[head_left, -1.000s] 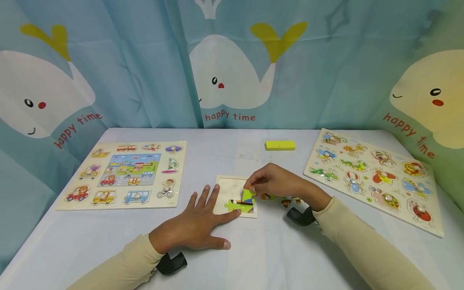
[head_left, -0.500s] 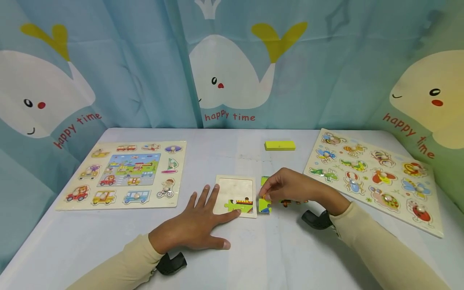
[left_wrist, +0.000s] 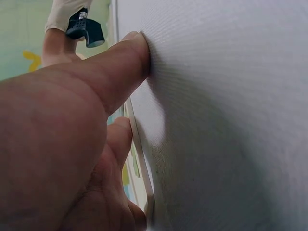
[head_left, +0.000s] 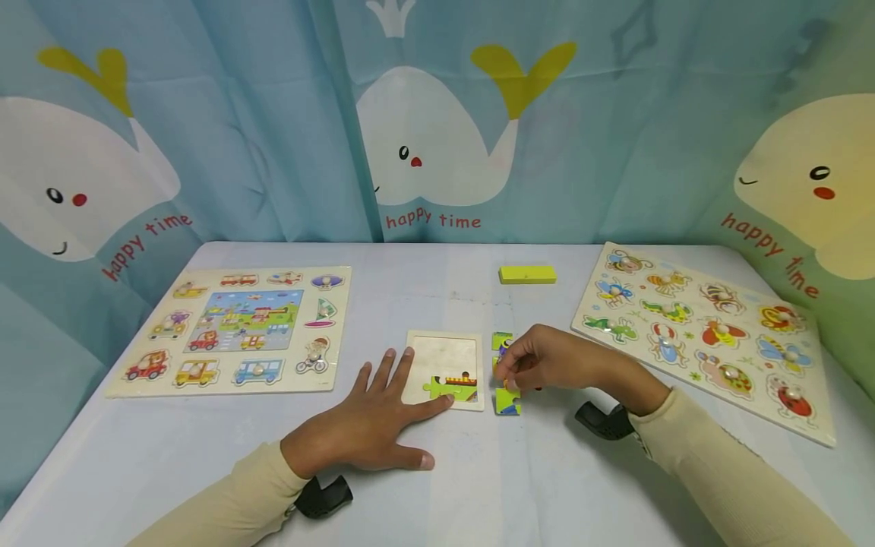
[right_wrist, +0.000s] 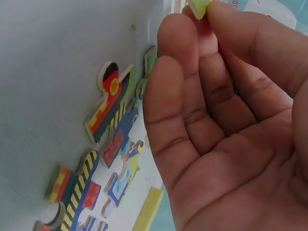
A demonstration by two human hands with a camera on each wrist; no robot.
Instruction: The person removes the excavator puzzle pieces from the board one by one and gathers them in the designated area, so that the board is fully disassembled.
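Note:
My left hand (head_left: 372, 422) lies with fingers spread, its index fingertip on the joined jigsaw pieces (head_left: 444, 387) in the lower right of a small wooden puzzle tray (head_left: 437, 353). In the left wrist view its thumb (left_wrist: 130, 57) touches the white tabletop. Just right of the tray, my right hand (head_left: 557, 361) pinches a green jigsaw piece (head_left: 507, 402) with blue on it between thumb and fingers. A corner of that green piece (right_wrist: 199, 7) shows at the top of the right wrist view. More loose jigsaw pieces (right_wrist: 113, 103) lie beside this hand, mostly hidden by it in the head view.
A vehicle peg puzzle (head_left: 246, 330) lies on the left, and an insect peg puzzle (head_left: 707, 334) sits at an angle on the right. Toward the back is a yellow box (head_left: 528, 275). A whale-print curtain (head_left: 437, 152) hangs behind the table.
My right hand has moved the green jigsaw piece from over the tray out to the right, then slightly toward me. The left hand has stayed in place.

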